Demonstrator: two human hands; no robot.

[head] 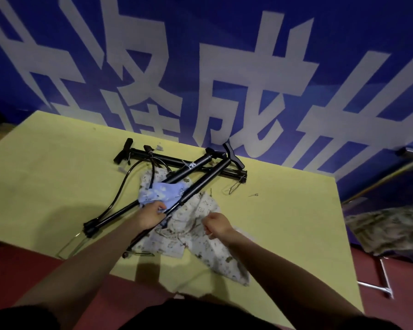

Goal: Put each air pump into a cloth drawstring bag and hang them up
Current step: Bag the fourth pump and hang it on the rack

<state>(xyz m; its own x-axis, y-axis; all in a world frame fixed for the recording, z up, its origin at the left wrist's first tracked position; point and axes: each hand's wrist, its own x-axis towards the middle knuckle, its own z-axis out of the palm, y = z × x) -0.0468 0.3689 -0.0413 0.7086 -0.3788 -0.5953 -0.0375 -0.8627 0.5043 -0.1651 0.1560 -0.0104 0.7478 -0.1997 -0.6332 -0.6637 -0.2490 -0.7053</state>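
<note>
The scene is dim, with a bluish cast. The yellow desk point(284, 210) is the brightest surface, lit from above. Soft shadows fall toward the lower left: a broad dark patch on the desk in the centre-left of the frame, and another at the near edge. Wide-angle distortion bends the desk's edges and stretches the blue banner point(224, 55) in the upper frame. The far right is smeared and blurred; the bottom edge sinks into near black.
</note>
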